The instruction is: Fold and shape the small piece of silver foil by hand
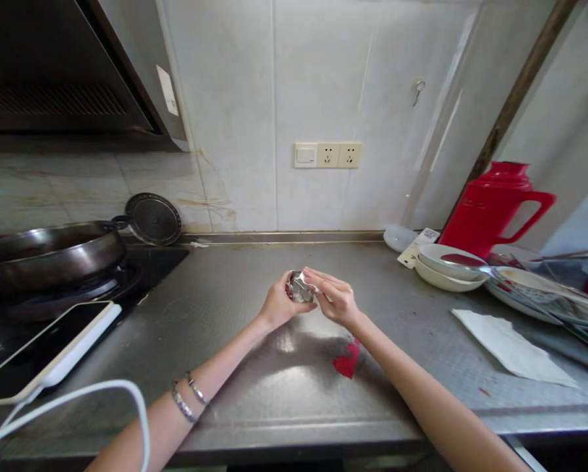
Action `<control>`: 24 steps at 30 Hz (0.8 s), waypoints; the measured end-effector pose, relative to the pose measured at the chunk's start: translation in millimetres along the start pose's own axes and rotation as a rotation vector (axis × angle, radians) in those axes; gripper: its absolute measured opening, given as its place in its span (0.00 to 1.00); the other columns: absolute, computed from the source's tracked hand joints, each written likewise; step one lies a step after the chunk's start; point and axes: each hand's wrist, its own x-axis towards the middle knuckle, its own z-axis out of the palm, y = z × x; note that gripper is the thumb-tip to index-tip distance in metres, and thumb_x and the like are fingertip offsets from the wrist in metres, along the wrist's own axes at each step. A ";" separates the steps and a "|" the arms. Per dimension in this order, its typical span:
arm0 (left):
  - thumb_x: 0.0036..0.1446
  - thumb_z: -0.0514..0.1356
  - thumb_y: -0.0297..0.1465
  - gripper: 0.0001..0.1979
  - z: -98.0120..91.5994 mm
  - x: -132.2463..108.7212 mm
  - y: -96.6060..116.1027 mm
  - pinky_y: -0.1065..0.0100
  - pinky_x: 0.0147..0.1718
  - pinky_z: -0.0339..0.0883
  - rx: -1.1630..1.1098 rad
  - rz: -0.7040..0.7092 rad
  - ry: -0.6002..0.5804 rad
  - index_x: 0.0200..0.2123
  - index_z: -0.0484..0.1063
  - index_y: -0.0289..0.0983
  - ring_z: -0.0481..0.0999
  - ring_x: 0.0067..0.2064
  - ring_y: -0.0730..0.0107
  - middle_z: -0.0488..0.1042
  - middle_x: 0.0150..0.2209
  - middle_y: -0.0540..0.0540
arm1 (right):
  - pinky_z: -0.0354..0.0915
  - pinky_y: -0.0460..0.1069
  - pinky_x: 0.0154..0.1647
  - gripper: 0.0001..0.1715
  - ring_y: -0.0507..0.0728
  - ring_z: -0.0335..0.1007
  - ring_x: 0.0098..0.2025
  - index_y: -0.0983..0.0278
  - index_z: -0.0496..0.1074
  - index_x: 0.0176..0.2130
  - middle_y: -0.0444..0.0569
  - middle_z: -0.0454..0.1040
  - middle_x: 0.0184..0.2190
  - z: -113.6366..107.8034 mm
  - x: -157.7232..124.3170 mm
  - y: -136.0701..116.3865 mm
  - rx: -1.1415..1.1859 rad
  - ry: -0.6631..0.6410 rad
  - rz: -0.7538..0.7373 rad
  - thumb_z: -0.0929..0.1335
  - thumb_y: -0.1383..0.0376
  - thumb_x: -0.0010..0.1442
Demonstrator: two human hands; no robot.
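Note:
Above the middle of the metal counter (215, 341), my left hand (275, 305) is wrapped around a small round container (301, 289). Its top looks shiny and silvery, with dark red along its side; its exact kind is unclear. My right hand (337, 300) comes in from the right with fingers pressed together at the container's rim. Under those fingertips shows a small white piece (307, 280), thin like paper or foil. Below my hands, a torn red scrap (347, 359) lies flat on the counter.
A steel pan (52, 259) sits on the stove at left, near a phone (42, 354) with a white cable (121, 383). Rightward are a red thermos jug (488, 210), stacked bowls (448, 278), plates with utensils (539, 295) and a white paper sheet (512, 347).

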 end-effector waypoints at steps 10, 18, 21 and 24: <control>0.38 0.71 0.33 0.27 -4.1 4.1 -2.8 0.67 0.40 0.69 -0.043 0.031 0.019 0.42 0.66 0.35 0.75 0.40 0.66 0.76 0.40 0.45 | 0.66 0.58 0.58 0.18 0.59 0.68 0.56 0.59 0.73 0.48 0.50 0.75 0.49 4.0 6.4 -15.7 0.119 -0.023 0.078 0.60 0.69 0.64; 0.35 0.72 0.34 0.33 -2.9 1.2 2.5 0.69 0.37 0.68 -0.055 -0.031 -0.015 0.46 0.66 0.35 0.75 0.38 0.67 0.75 0.40 0.45 | 0.73 0.51 0.37 0.19 0.58 0.77 0.36 0.63 0.78 0.38 0.50 0.80 0.36 4.3 16.5 -4.0 0.462 0.284 0.772 0.66 0.52 0.60; 0.34 0.73 0.34 0.34 -2.8 0.1 1.1 0.69 0.38 0.68 -0.042 -0.055 -0.021 0.46 0.66 0.34 0.75 0.39 0.66 0.75 0.41 0.44 | 0.70 0.47 0.27 0.23 0.54 0.74 0.30 0.64 0.74 0.45 0.49 0.79 0.35 1.9 16.1 8.4 0.498 0.347 0.872 0.66 0.51 0.59; 0.33 0.73 0.35 0.34 -2.2 -0.9 0.5 0.69 0.36 0.68 -0.033 -0.076 -0.032 0.45 0.65 0.34 0.75 0.37 0.67 0.75 0.40 0.44 | 0.67 0.45 0.23 0.25 0.53 0.72 0.27 0.62 0.69 0.52 0.49 0.79 0.34 1.5 14.7 15.0 0.518 0.339 0.880 0.65 0.53 0.59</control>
